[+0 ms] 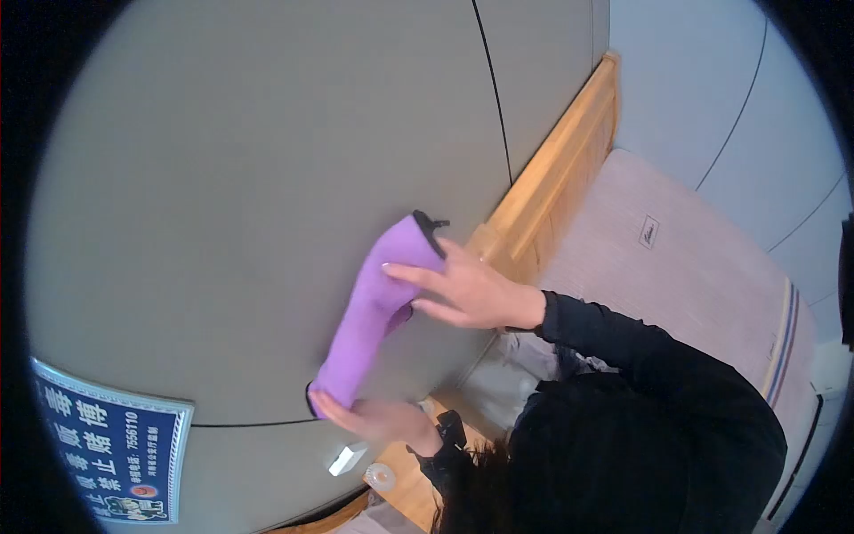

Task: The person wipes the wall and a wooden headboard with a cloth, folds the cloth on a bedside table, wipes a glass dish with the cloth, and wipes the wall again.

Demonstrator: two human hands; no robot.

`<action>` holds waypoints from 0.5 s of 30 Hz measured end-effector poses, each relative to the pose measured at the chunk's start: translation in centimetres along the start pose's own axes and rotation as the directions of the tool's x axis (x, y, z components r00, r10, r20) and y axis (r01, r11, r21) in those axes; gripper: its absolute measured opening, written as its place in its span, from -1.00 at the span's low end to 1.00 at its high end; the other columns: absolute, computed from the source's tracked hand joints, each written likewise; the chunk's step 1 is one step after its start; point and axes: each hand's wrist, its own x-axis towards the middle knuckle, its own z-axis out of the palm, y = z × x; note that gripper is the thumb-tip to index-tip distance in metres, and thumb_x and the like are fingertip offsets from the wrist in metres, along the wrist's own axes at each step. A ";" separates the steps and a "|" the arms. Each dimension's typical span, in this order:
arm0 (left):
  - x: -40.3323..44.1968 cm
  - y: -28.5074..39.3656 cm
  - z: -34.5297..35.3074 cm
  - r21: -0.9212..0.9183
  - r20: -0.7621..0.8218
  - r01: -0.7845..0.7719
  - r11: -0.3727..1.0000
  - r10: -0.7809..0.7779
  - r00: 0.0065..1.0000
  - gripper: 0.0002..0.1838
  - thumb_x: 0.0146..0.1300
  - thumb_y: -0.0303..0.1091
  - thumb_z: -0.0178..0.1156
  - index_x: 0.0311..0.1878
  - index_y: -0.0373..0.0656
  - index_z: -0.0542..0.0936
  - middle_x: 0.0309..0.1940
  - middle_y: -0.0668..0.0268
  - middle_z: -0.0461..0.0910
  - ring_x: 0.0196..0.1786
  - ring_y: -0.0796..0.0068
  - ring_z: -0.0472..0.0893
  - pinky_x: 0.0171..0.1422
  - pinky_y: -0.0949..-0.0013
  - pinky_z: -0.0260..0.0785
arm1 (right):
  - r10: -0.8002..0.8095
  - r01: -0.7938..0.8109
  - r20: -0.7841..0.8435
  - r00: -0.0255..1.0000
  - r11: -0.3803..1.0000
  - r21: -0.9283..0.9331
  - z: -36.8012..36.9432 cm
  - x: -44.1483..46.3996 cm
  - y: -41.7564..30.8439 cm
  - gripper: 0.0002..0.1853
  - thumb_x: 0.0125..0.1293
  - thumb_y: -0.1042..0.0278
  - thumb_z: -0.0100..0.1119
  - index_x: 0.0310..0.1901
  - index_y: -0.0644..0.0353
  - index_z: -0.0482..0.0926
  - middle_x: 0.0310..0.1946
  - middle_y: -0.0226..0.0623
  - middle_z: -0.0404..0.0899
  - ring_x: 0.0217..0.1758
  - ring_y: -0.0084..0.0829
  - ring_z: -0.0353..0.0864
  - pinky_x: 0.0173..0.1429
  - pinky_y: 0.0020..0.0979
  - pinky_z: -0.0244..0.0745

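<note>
A purple, soft-looking fabric piece with black-edged ends is held up in front of the grey wall. It bends near its upper end, where a small black tab sticks out; its exact kind cannot be made out. My right hand grips it by that upper end, fingers stretched over the purple surface. At the lower end, my left hand, somewhat blurred, holds the other black-edged tip. Its thumb and part of its fingers are hard to make out. A dark band is on the left wrist.
The view is turned sideways. To the right is a bed with a wooden headboard and a pale mattress. A blue sign hangs on the wall. Near my left hand are a white wall fitting and a wooden surface with a clear round container.
</note>
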 end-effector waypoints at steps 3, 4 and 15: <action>2.3 1.9 2.5 0.162 -0.065 -0.123 0.979 0.135 0.989 -0.43 0.37 -0.46 -0.07 0.43 -0.38 0.15 0.42 -0.13 0.15 0.45 -0.08 0.19 0.52 0.01 0.00 | -0.173 0.169 -0.131 0.976 0.985 -0.038 0.4 3.5 2.1 -0.37 0.31 0.27 0.14 0.41 -0.01 0.24 -0.28 0.04 0.53 0.06 0.05 0.47 0.42 0.02 0.14; 2.5 1.5 3.0 0.143 -0.006 -0.169 0.975 0.172 0.985 -0.30 0.40 -0.23 0.02 0.47 -0.37 0.03 0.48 -0.15 -0.04 0.52 -0.11 0.02 0.55 -0.05 -0.12 | -0.208 0.203 -0.182 0.961 0.978 -0.045 0.2 4.1 2.9 -0.36 0.30 0.26 0.14 0.42 -0.01 0.23 -0.30 0.05 0.53 0.08 0.07 0.46 0.43 0.04 0.11; 0.9 9.7 19.5 0.173 0.275 -0.428 0.887 0.373 0.886 -0.16 0.33 -0.15 0.18 0.52 -0.14 -0.04 0.49 -0.25 -0.23 0.50 -0.36 -0.10 0.48 -0.25 -0.12 | 0.192 -0.230 -0.404 0.894 0.972 -0.047 -9.3 4.4 16.6 -0.35 0.27 0.29 0.15 0.40 -0.02 0.23 0.13 0.13 0.46 0.17 0.19 0.37 0.31 0.00 0.24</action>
